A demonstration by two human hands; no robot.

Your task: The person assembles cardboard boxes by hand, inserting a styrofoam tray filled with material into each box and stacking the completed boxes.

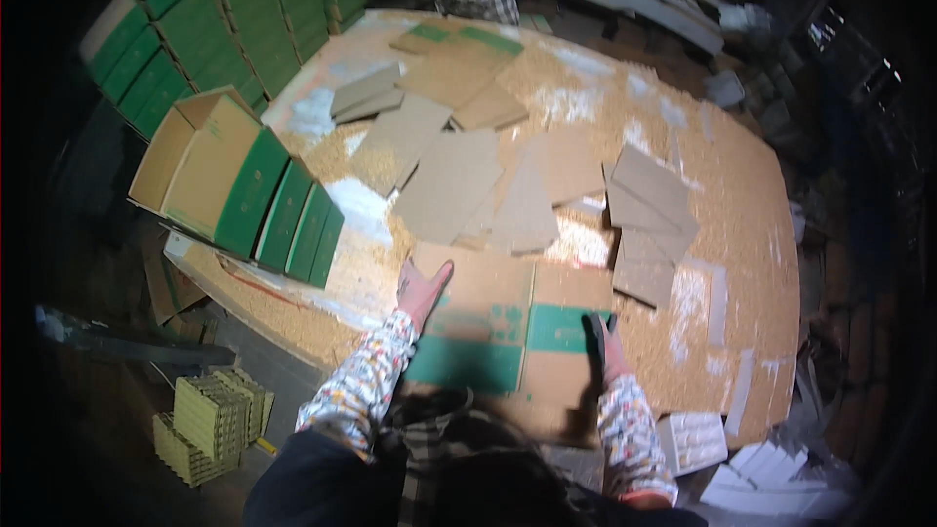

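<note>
A flattened cardboard box, tan with green printed panels, lies on the table right in front of me. My left hand, in a pinkish glove, rests at its left edge with thumb and fingers spread apart. At the right edge, beside a green panel, my right hand touches the board in a similar glove. Its fingers are stretched out, with the thumb apart. Flat grey-brown cardboard pieces lie loosely overlapped just beyond the box. Both forearms wear patterned sleeves.
Green-and-tan boxes stand in a row at the left, with an open one at its near end. Taller green stacks rise behind. The table carries sawdust-like bits. Yellowish trays are piled lower left; a white tray sits lower right.
</note>
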